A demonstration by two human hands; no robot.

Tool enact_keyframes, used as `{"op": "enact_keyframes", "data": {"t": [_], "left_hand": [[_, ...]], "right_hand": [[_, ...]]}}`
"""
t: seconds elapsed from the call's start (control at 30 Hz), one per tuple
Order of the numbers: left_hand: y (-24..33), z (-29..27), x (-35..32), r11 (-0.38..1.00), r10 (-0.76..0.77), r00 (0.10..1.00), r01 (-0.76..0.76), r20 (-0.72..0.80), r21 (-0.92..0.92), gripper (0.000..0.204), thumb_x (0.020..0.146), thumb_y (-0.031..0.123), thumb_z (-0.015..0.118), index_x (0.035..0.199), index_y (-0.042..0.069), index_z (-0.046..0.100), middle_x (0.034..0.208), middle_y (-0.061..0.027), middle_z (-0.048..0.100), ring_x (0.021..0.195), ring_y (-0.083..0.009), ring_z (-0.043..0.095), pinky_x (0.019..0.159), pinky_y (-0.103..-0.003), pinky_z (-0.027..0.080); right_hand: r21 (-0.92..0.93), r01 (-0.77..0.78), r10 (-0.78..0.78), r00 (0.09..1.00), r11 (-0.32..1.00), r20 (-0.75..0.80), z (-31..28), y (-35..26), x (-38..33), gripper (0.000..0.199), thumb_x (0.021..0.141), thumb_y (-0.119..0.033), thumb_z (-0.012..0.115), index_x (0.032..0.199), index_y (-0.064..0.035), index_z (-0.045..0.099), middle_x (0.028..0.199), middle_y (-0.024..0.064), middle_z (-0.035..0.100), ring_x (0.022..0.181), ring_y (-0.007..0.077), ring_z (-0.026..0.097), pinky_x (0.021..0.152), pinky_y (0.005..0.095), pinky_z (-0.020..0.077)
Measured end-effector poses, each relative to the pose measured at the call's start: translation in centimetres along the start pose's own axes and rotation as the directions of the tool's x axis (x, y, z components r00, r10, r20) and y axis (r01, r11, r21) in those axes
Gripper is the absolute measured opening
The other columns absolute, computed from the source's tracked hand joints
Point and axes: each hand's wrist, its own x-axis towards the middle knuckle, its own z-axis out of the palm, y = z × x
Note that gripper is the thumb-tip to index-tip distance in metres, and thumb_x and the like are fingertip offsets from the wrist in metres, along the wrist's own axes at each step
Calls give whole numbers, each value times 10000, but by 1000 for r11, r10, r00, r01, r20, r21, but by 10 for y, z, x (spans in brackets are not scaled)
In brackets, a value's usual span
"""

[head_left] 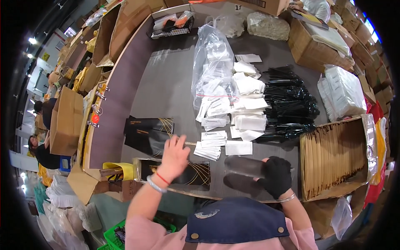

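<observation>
My left hand (176, 155), bare, is above the table's near left part with its fingers spread. Its fingertips are close to a black printed sleeve with gold lines (146, 135); whether they touch it I cannot tell. More black and gold sleeves (198, 174) lie under my left wrist. My right hand (277, 177), in a black fingerless glove, grips a dark see-through flat pouch (241, 166) by its right end. Just beyond lie white paper packets (208, 150) in a fanned pile and a white folded napkin (238, 148).
Black plastic-wrapped bundles (291, 100) lie right of white napkin stacks (249, 104). A clear bag of packets (214, 54) stretches toward the back. On the right, a carton (306, 166) holds many brown flat pieces. A wire basket (173, 27) stands at the far left.
</observation>
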Motion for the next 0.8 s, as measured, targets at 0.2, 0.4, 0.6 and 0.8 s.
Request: {"op": "enact_keyframes", "data": {"t": [0.2, 0.4, 0.6, 0.8], "left_hand": [[69, 56, -43, 782, -462, 886, 384, -42, -492, 470, 602, 314, 865, 903, 99, 577, 1191, -105, 552, 1204, -344, 454, 1078, -578, 200], [58, 56, -48, 697, -457, 888, 387, 42, -604, 515, 623, 301, 865, 977, 74, 569, 1224, -106, 567, 1305, -355, 406, 1117, -577, 137], [62, 52, -48, 681, -454, 888, 397, 71, -615, 623, 682, 352, 827, 1160, 88, 525, 1263, -114, 544, 1305, -395, 382, 1118, -617, 97], [35, 55, -5, 707, -280, 948, 311, 153, -635, 557, 753, 303, 766, 1207, 75, 538, 1231, -118, 563, 1235, -371, 441, 1053, -540, 276]], "right_hand": [[-71, 39, -37, 999, 997, 27, 17, -18, -2, 637, 617, -478, 774, 1098, -107, 582, 1065, 78, 582, 990, 279, 554, 861, 453, 375], [-50, 108, -103, 990, 993, 99, 21, -26, 8, 616, 651, -458, 766, 1124, -108, 583, 1067, 77, 578, 996, 288, 547, 891, 457, 356], [33, 250, -251, 946, 968, 205, 69, -63, 34, 607, 708, -476, 731, 1148, -89, 573, 1105, 105, 562, 1016, 299, 533, 910, 472, 356], [216, 311, -298, 950, 926, -88, 68, -35, 32, 591, 695, -389, 786, 1161, -85, 587, 1148, 115, 590, 1095, 312, 526, 946, 440, 379]]}}
